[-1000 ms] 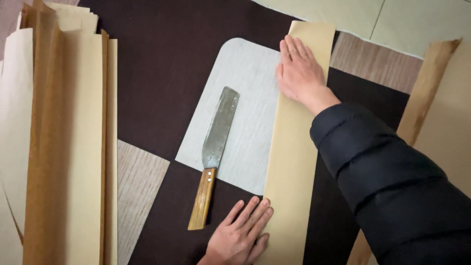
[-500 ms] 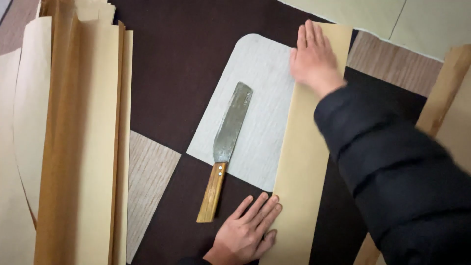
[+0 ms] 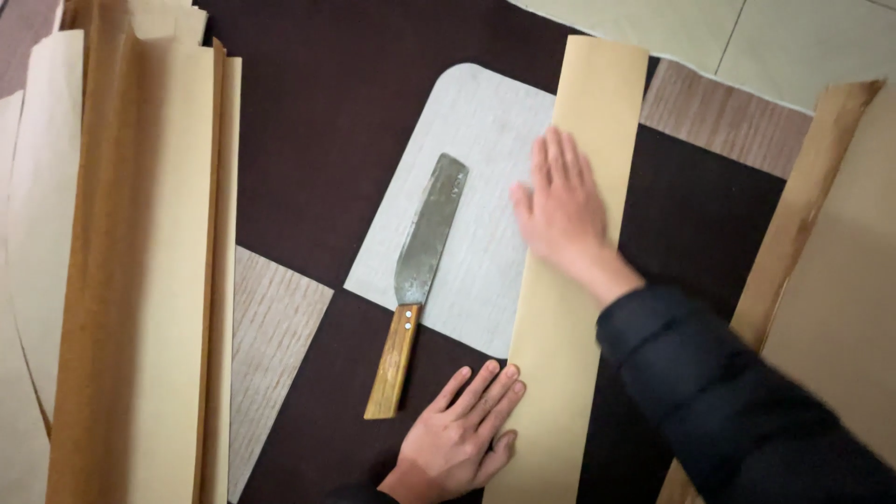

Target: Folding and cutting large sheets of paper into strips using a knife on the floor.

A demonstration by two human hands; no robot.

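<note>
No packages, labels, signs or screens anywhere in view.

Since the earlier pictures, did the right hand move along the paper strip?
Yes. The right hand slid down the tan strip, from its far end toward the knife.

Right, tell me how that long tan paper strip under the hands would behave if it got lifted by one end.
The folded tan paper strip would probably droop, since it looks thin and lies flat. It seems light for its length, so it could slide on the smooth pale board. The right hand and left hand, pressing flat on it, suggest it shifts or springs open easily.
</note>
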